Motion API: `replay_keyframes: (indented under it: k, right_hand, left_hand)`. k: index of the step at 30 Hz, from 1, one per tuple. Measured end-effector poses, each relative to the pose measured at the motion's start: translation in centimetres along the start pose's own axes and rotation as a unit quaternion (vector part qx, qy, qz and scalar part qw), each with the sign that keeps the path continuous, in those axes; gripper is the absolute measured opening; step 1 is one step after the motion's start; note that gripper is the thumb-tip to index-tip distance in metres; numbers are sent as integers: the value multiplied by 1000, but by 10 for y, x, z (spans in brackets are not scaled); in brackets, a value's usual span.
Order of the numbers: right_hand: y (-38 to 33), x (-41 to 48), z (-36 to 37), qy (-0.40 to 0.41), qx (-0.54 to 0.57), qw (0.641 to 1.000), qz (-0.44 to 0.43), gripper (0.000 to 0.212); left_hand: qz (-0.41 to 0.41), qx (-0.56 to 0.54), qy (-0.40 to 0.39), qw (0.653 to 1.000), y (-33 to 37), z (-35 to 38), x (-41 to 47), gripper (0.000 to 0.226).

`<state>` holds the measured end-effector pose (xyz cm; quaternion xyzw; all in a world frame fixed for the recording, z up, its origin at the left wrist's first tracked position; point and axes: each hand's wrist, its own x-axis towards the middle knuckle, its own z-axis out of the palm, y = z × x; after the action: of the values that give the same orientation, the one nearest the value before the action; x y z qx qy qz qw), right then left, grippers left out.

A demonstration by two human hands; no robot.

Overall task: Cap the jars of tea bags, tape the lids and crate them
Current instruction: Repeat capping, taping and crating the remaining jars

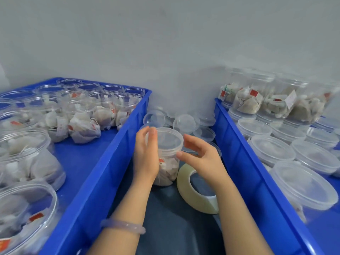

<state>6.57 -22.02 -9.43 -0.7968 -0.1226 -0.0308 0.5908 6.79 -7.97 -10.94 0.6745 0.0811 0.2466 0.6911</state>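
capping | jar (168, 171) between left crate (110, 162) and right crate (239, 153), by tape roll (193, 194) | left hand (147, 153) wrapped round it, right hand (201, 156) loose-fingered against lid (165, 138) | seat lid flat, then twist imo

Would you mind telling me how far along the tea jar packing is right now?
Done: capped jars sit in the right crate. In hand: the left hand grips a jar with its lid on, right hand at the lid; the tape roll lies beside. Left: open jars wait in the left crate.
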Motion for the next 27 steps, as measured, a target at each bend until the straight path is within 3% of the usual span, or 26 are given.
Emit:
replay_keyframes:
  k: [4, 12, 15, 19, 27]
  right_hand:
    - [-2, 11, 1, 8, 99, 993, -58, 35]
    - [6, 18, -6, 15, 78, 993, -91, 15]
    - [4, 16, -6, 9, 24, 994, -105, 10]
    - [1, 14, -5, 4, -22, 993, -119, 9]
    - [4, 10, -5, 25, -15, 995, -92, 9]
  left_hand:
    - [-24, -93, -20, 995, -13, -3, 16, 53]
    - [-35, -111, -21, 993, -20, 3, 25, 61]
    - [-26, -117, -15, 993, -19, 3, 26, 60]
    - [-23, -131, -17, 991, -21, 0, 25, 53]
    - [-20, -107, -34, 993, -21, 3, 25, 55]
